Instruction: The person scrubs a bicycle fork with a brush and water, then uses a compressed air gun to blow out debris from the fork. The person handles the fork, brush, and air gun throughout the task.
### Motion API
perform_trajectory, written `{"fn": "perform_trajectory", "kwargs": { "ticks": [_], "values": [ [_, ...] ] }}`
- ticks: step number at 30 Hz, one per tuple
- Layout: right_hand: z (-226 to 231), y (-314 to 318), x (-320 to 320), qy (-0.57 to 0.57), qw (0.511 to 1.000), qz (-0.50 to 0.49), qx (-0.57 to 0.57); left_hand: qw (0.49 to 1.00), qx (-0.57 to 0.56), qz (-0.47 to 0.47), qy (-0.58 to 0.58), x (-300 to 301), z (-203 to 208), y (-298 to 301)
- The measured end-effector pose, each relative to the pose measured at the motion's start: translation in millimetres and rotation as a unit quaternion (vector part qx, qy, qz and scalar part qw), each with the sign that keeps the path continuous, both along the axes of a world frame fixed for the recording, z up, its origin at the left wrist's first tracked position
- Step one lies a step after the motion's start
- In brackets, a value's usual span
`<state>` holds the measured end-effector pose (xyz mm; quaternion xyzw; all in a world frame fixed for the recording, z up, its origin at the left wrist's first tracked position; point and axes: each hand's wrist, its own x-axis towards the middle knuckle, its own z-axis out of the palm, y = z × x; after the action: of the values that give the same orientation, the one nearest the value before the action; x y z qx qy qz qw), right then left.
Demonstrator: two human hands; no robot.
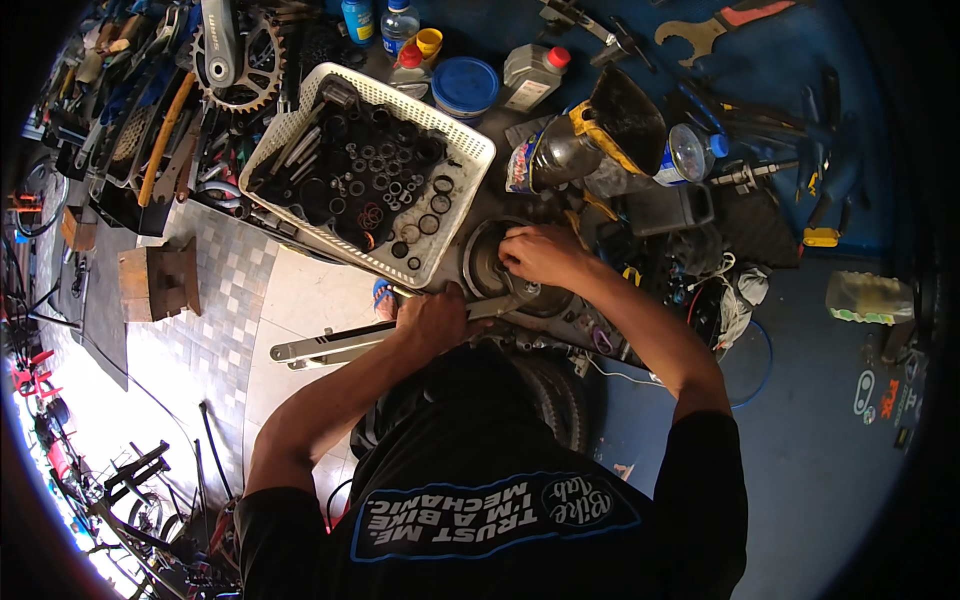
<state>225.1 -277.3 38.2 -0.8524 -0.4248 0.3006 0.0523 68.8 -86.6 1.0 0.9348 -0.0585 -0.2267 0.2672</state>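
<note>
The left grip [432,320] is closed round a silver 2-pronged bike-frame arm [335,340], its fingers curled over the metal. The right grip [543,254], at 2 o'clock from it, bends its fingertips down over a round metal dish [474,262]; whether they pinch a small part, or how far apart they are, I cannot tell.

The arm's prongs run out past the left grip toward 9 o'clock, while its other end reaches the dish's 6 o'clock side — contact there is unclear. To do this well, I would hold the arm firm and level with the left grip and let the right do the fine work, with loose bits kept inside the dish's rim.

Taking the dish as the clock's centre, a white perforated basket [478,150] sits near at 10 o'clock, with metal rings [440,203] and other small parts inside. Further off toward 12 stands a red-capped grey bottle [535,80]; a blue-capped clear bottle [688,155] lies at 2 — and at 9, well apart, a wooden block [158,282].
</note>
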Motion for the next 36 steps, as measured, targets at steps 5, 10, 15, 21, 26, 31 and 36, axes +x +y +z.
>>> {"fn": "perform_trajectory", "kwargs": {
  "ticks": [5, 10, 15, 21, 26, 31, 36],
  "values": [
    [-28.6, -2.0, 4.6, -0.048, 0.992, 0.107, 0.049, 1.000, -0.002, 0.000, 0.000, -1.0, -2.1, -0.5],
    [-52.4, -3.4, 12.0, -0.104, 0.972, 0.182, 0.107, 1.000, 0.009, -0.013, 0.009, 1.0, 1.1, 0.5],
    [-73.2, -4.1, 0.4, -0.104, 0.990, 0.072, 0.066, 1.000, 0.016, -0.017, 0.015, 1.5, 3.1, 0.8],
    [-91.4, -11.5, 0.5, -0.175, 0.943, 0.268, -0.091, 1.000, 0.004, -0.014, 0.010, 0.5, 1.9, -0.7],
    [-43.2, 3.2, 9.8, -0.026, 0.985, 0.170, 0.028, 1.000, 0.000, -0.005, 0.010, 1.7, -6.0, 1.4],
    [-25.5, 24.3, 1.2, 0.004, 0.991, 0.014, -0.134, 1.000, -0.002, 0.003, 0.029, 0.8, -4.3, -0.1],
    [-54.6, 3.6, 0.7, -0.029, 0.993, 0.112, -0.011, 0.998, -0.014, 0.008, 0.065, 1.2, -0.1, -0.7]
  ]
}}
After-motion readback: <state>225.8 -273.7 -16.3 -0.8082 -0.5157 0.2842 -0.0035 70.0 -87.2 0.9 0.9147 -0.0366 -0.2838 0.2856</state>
